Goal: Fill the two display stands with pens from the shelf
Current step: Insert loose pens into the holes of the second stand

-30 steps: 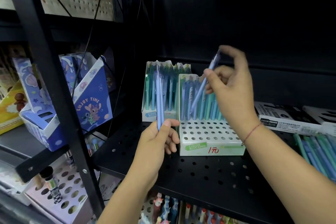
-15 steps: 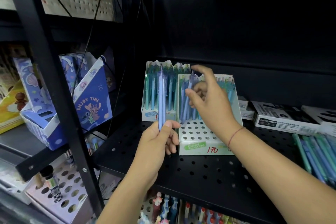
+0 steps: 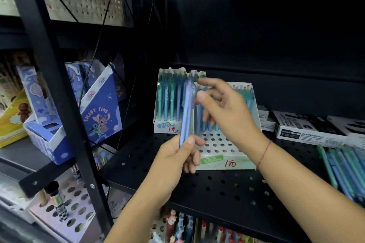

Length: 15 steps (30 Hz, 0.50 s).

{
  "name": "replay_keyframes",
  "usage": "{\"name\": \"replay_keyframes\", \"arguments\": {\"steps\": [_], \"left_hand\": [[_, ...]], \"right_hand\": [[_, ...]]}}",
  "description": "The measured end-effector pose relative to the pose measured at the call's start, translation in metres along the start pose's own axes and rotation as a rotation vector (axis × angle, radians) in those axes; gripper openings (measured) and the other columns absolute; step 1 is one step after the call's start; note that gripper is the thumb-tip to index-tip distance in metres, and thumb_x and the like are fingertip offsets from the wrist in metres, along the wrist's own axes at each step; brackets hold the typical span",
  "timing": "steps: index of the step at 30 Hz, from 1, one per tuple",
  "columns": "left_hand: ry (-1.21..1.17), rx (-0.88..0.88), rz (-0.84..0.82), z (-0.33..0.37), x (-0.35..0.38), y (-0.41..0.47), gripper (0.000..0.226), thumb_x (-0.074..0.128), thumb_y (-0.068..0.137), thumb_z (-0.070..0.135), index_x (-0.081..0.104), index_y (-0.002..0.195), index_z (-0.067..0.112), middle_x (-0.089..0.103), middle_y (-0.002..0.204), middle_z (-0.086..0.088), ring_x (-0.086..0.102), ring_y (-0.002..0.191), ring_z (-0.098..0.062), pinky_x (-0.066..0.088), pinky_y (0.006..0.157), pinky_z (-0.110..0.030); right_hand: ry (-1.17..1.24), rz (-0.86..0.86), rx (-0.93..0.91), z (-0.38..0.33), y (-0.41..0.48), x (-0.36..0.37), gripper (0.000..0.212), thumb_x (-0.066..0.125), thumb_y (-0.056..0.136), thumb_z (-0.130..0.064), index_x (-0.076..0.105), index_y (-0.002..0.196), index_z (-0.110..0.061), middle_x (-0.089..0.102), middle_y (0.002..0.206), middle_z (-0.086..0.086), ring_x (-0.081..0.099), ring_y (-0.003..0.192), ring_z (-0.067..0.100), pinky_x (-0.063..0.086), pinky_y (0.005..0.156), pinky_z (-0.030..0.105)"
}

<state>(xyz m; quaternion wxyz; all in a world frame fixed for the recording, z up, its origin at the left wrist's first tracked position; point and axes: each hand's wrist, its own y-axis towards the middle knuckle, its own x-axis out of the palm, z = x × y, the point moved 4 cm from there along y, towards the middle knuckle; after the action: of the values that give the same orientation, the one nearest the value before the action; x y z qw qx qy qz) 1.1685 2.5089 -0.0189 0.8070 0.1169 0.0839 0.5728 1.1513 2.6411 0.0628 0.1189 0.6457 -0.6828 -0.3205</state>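
We noted left hand [image 3: 177,159] gripping lower ends of slim blue plastic pens [image 3: 187,112] before white perforated display stand [image 3: 219,147] | right hand [image 3: 229,114]: thumb, forefinger parted at their tops | judged light, slick; pinch mid-barrel.

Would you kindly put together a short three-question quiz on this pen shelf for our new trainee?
1. True or false: the left hand holds a bundle of blue plastic pens roughly upright.
2. The front holes of the nearer white perforated display stand are: A) filled with pens, B) empty, C) covered by a lid.
3. Fill in: loose blue and green pens lie on the black perforated metal shelf to the ____ of the stands.
Key: 1 true; 2 B; 3 right.
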Motion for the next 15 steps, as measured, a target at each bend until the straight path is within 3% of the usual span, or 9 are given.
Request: {"name": "replay_keyframes", "arguments": {"steps": [3,6,11,15], "left_hand": [[0.022,-0.002,-0.043,-0.001,0.002,0.000,0.029,0.040,0.101,0.021,0.066,0.098,0.009,0.057,0.062,0.000,0.049,0.053,-0.012,0.040,0.056,-0.020],[0.023,-0.005,-0.058,0.000,0.004,-0.001,0.030,0.039,0.101,0.024,0.067,0.101,0.012,0.058,0.063,0.000,0.049,0.054,-0.012,0.041,0.057,-0.021],[-0.017,-0.001,0.049,0.001,0.000,0.000,0.034,0.035,0.102,0.029,0.065,0.106,0.014,0.057,0.062,0.000,0.049,0.054,-0.013,0.041,0.058,-0.024],[-0.033,-0.005,0.150,-0.001,-0.007,0.001,0.034,0.035,0.102,0.028,0.065,0.099,0.013,0.053,0.059,0.001,0.047,0.051,-0.010,0.040,0.054,-0.019]], "right_hand": [[0.148,-0.110,0.061,0.001,0.000,0.009,0.026,0.058,0.094,-0.016,0.054,0.113,-0.033,0.064,0.074,-0.003,0.058,0.058,0.012,0.045,0.050,0.023],[0.199,-0.116,0.079,0.003,0.000,0.008,0.031,0.057,0.093,-0.007,0.055,0.116,-0.027,0.065,0.066,-0.002,0.056,0.057,0.011,0.047,0.052,0.022],[0.216,0.182,0.041,-0.002,0.007,-0.021,0.047,0.054,0.094,-0.004,0.040,0.136,-0.021,0.071,0.079,0.007,0.060,0.061,0.013,0.052,0.057,0.021],[-0.060,0.323,-0.053,-0.001,0.005,-0.038,0.042,0.054,0.095,-0.010,0.039,0.132,-0.024,0.068,0.079,0.007,0.062,0.064,0.015,0.054,0.063,0.025]]}}
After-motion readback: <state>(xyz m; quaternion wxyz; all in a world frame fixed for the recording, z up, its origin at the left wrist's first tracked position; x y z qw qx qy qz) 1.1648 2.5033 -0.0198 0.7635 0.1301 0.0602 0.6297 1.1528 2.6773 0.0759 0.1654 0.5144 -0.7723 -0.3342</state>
